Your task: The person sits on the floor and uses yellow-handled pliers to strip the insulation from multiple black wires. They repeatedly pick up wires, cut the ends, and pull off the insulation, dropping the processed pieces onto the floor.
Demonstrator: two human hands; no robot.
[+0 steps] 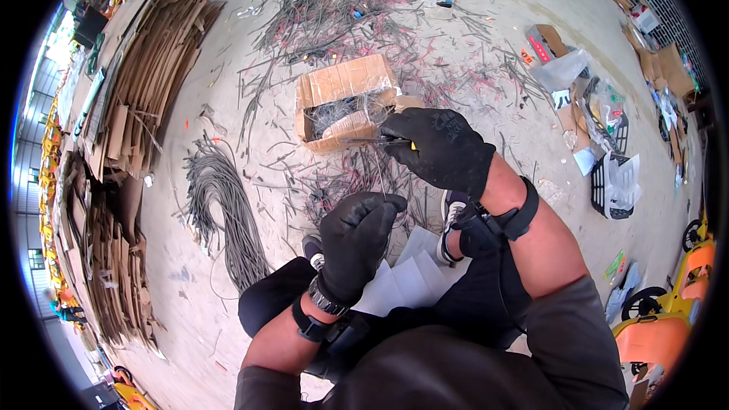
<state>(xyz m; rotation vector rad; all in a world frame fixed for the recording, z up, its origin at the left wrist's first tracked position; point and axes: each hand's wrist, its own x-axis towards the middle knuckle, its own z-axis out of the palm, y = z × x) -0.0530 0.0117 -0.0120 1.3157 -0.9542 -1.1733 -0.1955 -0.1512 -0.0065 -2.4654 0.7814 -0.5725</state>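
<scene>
My left hand [356, 239], in a black work glove, is closed on one end of a thin wire [380, 173]. The wire runs up towards my right hand [435, 151], also gloved in black. That hand grips a slim dark tool [370, 140] with a yellow spot near its handle; its exact kind cannot be told. The tool points left, over the lower edge of an opened cardboard box [347, 77]. Clear plastic and dark pieces lie inside the box. Cable offcuts [336, 188] in grey and pink are scattered on the floor beneath my hands.
A bundle of grey cables [228, 210] lies on the left. Farther left stand stacks of flattened cardboard [154, 74]. Beyond the box is a large heap of cable pieces [342, 5]. Black plastic baskets [612, 182] and orange-yellow wheeled items [655, 336] are on the right.
</scene>
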